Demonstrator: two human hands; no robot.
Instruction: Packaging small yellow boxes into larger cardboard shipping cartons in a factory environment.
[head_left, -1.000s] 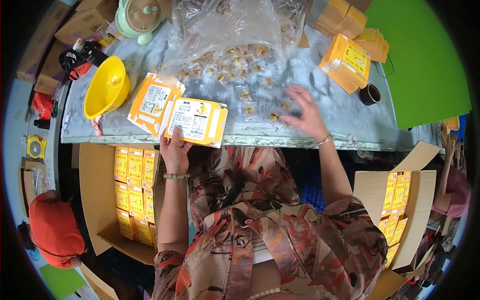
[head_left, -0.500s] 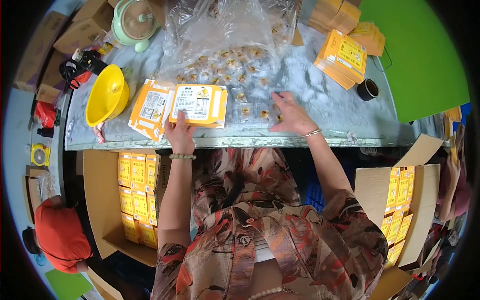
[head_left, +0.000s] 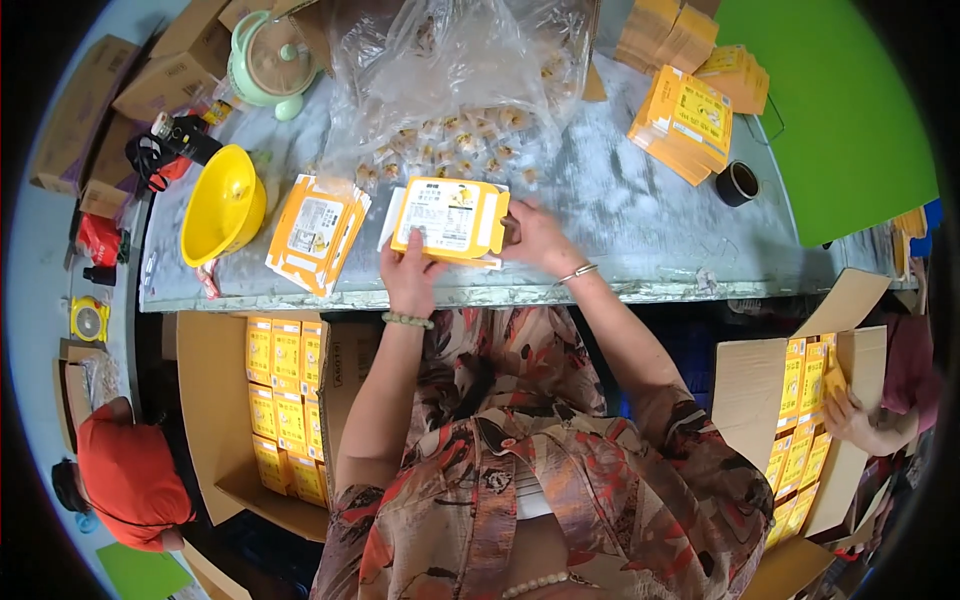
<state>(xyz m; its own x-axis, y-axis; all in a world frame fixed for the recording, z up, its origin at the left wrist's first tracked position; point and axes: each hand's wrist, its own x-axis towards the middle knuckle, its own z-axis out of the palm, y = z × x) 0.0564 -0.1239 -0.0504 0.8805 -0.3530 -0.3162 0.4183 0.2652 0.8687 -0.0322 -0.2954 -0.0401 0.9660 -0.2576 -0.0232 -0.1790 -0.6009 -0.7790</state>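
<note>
My left hand (head_left: 408, 272) grips the near left corner of a small yellow and white carton (head_left: 450, 217) held just above the grey table (head_left: 620, 200). My right hand (head_left: 535, 235) is closed at the carton's open right end, with small wrapped pieces in its fingers. Several small wrapped sweets (head_left: 455, 140) lie scattered on the table beyond the carton, under a crumpled clear plastic bag (head_left: 450, 60). A stack of flat yellow cartons (head_left: 317, 232) lies to the left of my left hand.
A yellow funnel (head_left: 222, 205) and a green pot (head_left: 265, 62) stand at the left. More flat yellow cartons (head_left: 685, 115) and a black tape roll (head_left: 738, 183) lie at the right. Open cardboard boxes (head_left: 215, 400) with filled yellow cartons stand left and right (head_left: 750, 390), where another person's hand (head_left: 850, 420) reaches. A person in red (head_left: 125, 480) crouches lower left.
My right hand drew back from the scattered sweets to the carton's open end. My left hand brought the carton toward the middle and turned it.
</note>
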